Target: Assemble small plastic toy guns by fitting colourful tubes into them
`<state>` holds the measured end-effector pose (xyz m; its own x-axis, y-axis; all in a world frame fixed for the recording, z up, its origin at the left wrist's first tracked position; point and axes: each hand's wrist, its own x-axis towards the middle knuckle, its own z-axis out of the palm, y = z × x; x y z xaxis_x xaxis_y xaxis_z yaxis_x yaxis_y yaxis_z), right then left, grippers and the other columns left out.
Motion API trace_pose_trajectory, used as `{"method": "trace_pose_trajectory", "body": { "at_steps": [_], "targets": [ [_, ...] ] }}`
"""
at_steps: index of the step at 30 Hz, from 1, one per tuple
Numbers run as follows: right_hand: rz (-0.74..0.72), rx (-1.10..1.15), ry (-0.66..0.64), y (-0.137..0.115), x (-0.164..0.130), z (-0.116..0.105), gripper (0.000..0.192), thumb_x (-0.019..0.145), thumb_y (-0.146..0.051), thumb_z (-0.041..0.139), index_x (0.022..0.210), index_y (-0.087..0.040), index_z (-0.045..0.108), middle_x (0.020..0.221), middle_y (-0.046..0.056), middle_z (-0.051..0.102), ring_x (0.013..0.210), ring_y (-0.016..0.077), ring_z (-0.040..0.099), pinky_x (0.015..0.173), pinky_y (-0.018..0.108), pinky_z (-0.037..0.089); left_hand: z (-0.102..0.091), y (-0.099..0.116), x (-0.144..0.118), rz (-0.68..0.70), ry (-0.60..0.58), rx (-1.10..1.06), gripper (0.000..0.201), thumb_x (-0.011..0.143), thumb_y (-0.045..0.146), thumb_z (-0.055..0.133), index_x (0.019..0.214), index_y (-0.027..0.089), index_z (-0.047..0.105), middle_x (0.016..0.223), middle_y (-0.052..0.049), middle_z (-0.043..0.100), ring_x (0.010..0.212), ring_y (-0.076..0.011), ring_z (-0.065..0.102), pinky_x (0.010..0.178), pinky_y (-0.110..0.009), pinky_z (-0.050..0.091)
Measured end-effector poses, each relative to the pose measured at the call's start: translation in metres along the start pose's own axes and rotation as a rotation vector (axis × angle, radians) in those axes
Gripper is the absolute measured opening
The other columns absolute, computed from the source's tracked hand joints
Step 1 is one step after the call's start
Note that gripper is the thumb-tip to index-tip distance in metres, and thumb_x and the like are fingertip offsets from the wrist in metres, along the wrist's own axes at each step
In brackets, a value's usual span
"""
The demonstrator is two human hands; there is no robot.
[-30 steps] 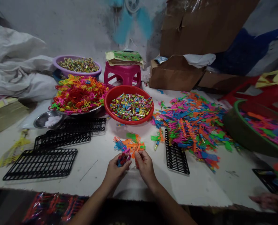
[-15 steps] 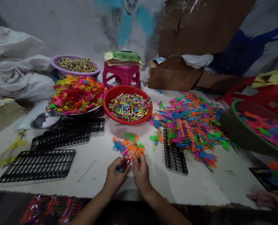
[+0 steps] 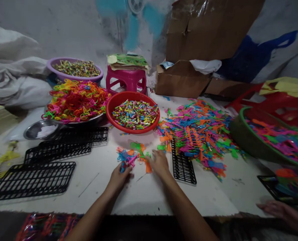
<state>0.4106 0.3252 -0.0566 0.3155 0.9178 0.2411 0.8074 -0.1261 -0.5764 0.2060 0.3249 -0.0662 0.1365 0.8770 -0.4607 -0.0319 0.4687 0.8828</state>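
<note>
My left hand (image 3: 118, 178) is closed around a small blue piece (image 3: 123, 166), which looks like plastic. Just ahead of its fingers lies a little heap of pink, blue and orange plastic toy pieces (image 3: 126, 156). My right hand (image 3: 161, 164), slightly blurred, reaches over the right side of this heap with fingers apart. Its fingertips are at an orange piece (image 3: 148, 166) and green bits; whether they touch is unclear. Beyond stands a red basin (image 3: 109, 115) full of small, brightly wrapped tubes (image 3: 136, 114).
Black racks (image 3: 33, 177) lie at left, and another black rack (image 3: 184, 167) sits beside a large pile of plastic toys (image 3: 201, 127). A metal bowl (image 3: 29, 130), a heaped basin of plastic loops (image 3: 80, 100) and a green basin (image 3: 246, 137) stand around. Another person's hand (image 3: 274, 208) rests at right.
My hands have separated. The right hand moved forward and right over the heap; the left shifted left. The red and blue tubes seen in my left hand before are no longer visible there.
</note>
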Motion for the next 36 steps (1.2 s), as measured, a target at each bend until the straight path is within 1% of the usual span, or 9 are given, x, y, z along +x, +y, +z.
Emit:
{"method": "trace_pose_trajectory", "body": {
  "at_steps": [4, 6, 10, 13, 16, 21, 30, 33, 36],
  "targets": [
    [0.155, 0.315, -0.090, -0.016, -0.008, 0.019, 0.029, 0.060, -0.044, 0.067, 0.062, -0.020, 0.051, 0.058, -0.002, 0.045, 0.059, 0.0152, 0.043, 0.055, 0.025, 0.032, -0.011, 0.020, 0.009, 0.054, 0.119, 0.022, 0.048, 0.061, 0.047, 0.065, 0.093, 0.015, 0.052, 0.063, -0.003, 0.060, 0.046, -0.0113, 0.055, 0.032, -0.014, 0.027],
    [0.254, 0.564, -0.098, -0.027, -0.014, 0.019, 0.033, 0.063, -0.045, 0.064, 0.059, -0.020, 0.044, 0.051, -0.006, 0.036, 0.050, 0.0114, 0.036, 0.048, 0.022, 0.027, -0.012, 0.028, 0.003, 0.047, 0.099, 0.000, 0.048, 0.061, 0.046, 0.065, 0.095, 0.015, 0.052, 0.068, -0.004, 0.062, 0.046, -0.0100, 0.054, 0.033, -0.014, 0.028],
    [0.247, 0.918, -0.252, -0.054, -0.028, 0.006, 0.031, 0.064, -0.042, 0.066, 0.063, -0.019, 0.046, 0.055, -0.006, 0.040, 0.051, 0.0099, 0.038, 0.048, 0.020, 0.031, 0.003, 0.036, -0.018, -0.006, -0.062, -0.120, 0.048, 0.059, 0.045, 0.067, 0.091, 0.014, 0.052, 0.060, 0.000, 0.060, 0.030, -0.0018, 0.031, 0.031, -0.015, 0.020],
    [0.290, 1.231, -0.512, -0.063, -0.034, -0.007, 0.032, 0.064, -0.045, 0.066, 0.078, -0.019, 0.054, 0.069, -0.002, 0.053, 0.060, 0.0125, 0.049, 0.056, 0.023, 0.039, 0.012, 0.041, -0.025, 0.039, -0.030, -0.202, 0.043, 0.053, 0.042, 0.072, 0.078, 0.013, 0.052, 0.050, 0.004, 0.054, 0.031, -0.0018, 0.030, 0.032, -0.015, 0.019],
    [0.485, 1.549, -0.641, -0.061, -0.035, -0.012, 0.037, 0.068, -0.052, 0.059, 0.086, -0.019, 0.057, 0.083, 0.002, 0.058, 0.068, 0.0144, 0.055, 0.061, 0.026, 0.043, 0.010, 0.047, -0.023, 0.045, -0.046, -0.271, 0.041, 0.051, 0.038, 0.074, 0.074, 0.012, 0.052, 0.050, 0.004, 0.053, 0.033, -0.0023, 0.033, 0.032, -0.015, 0.018],
    [0.766, 1.611, -0.838, -0.067, -0.050, 0.002, 0.033, 0.071, -0.049, 0.061, 0.081, -0.017, 0.060, 0.076, 0.003, 0.061, 0.060, 0.0122, 0.054, 0.055, 0.023, 0.043, 0.007, 0.044, -0.023, 0.086, -0.100, -0.237, 0.034, 0.056, 0.036, 0.072, 0.073, 0.012, 0.054, 0.053, 0.002, 0.054, 0.042, -0.0058, 0.044, 0.040, -0.016, 0.030],
    [0.908, 1.654, -0.628, -0.080, -0.055, 0.009, 0.038, 0.049, -0.038, 0.081, 0.073, -0.016, 0.061, 0.065, -0.002, 0.060, 0.054, 0.0081, 0.051, 0.050, 0.018, 0.039, 0.012, 0.036, -0.025, 0.255, 0.015, 0.019, 0.029, 0.060, 0.033, 0.066, 0.079, 0.013, 0.059, 0.062, 0.001, 0.058, 0.052, -0.0101, 0.050, 0.051, -0.019, 0.040],
    [0.838, 1.614, -0.371, -0.078, -0.046, 0.005, 0.036, 0.050, -0.039, 0.080, 0.068, -0.017, 0.058, 0.057, -0.005, 0.055, 0.048, 0.0065, 0.047, 0.048, 0.018, 0.037, 0.012, 0.044, -0.030, 0.221, 0.012, 0.081, 0.037, 0.064, 0.036, 0.064, 0.092, 0.015, 0.055, 0.058, 0.002, 0.057, 0.044, -0.0091, 0.048, 0.041, -0.017, 0.036],
    [0.677, 1.477, -0.117, -0.076, -0.039, 0.005, 0.035, 0.054, -0.041, 0.077, 0.064, -0.016, 0.055, 0.057, -0.005, 0.053, 0.052, 0.0077, 0.049, 0.054, 0.020, 0.039, 0.013, 0.048, -0.036, 0.138, -0.029, 0.097, 0.036, 0.064, 0.040, 0.064, 0.088, 0.015, 0.054, 0.051, 0.003, 0.053, 0.038, -0.0085, 0.045, 0.035, -0.016, 0.030]
  ]
}}
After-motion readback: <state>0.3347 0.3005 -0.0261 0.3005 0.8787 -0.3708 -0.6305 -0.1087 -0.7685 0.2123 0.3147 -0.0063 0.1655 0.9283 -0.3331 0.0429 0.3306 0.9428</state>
